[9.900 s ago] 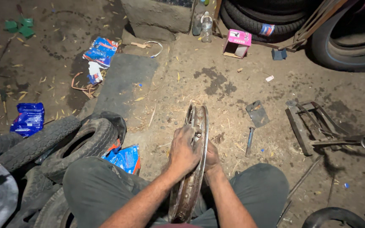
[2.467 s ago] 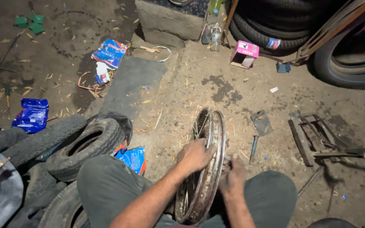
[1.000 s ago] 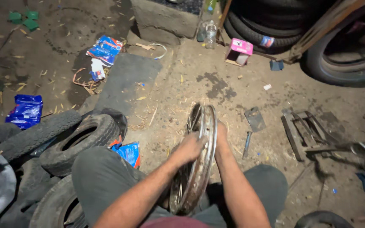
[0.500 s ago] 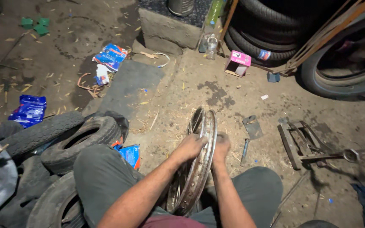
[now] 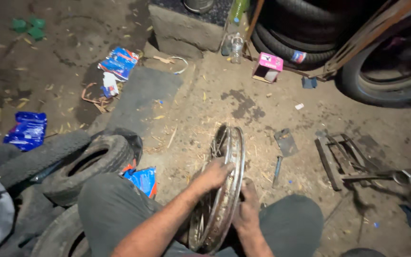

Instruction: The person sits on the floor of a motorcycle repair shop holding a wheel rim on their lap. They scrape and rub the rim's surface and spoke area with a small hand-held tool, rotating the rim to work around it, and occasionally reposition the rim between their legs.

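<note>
Spoked wheel rim [image 5: 224,190] stands upright between the knees at 6 o'clock. Left hand [image 5: 215,173] clasps its edge; right hand [image 5: 246,212] braces opposite, grip unclear. Best steady it firmly, turning slowly.

Left of the grip lay a small black tyre [image 5: 91,159] with a blue packet [image 5: 142,179] just beside it. Beyond the grip a pink box [image 5: 268,67] and a clear plastic bottle [image 5: 236,47] stood near stacked tyres [image 5: 305,33]; a metal frame [image 5: 341,157] lay to its right.
</note>
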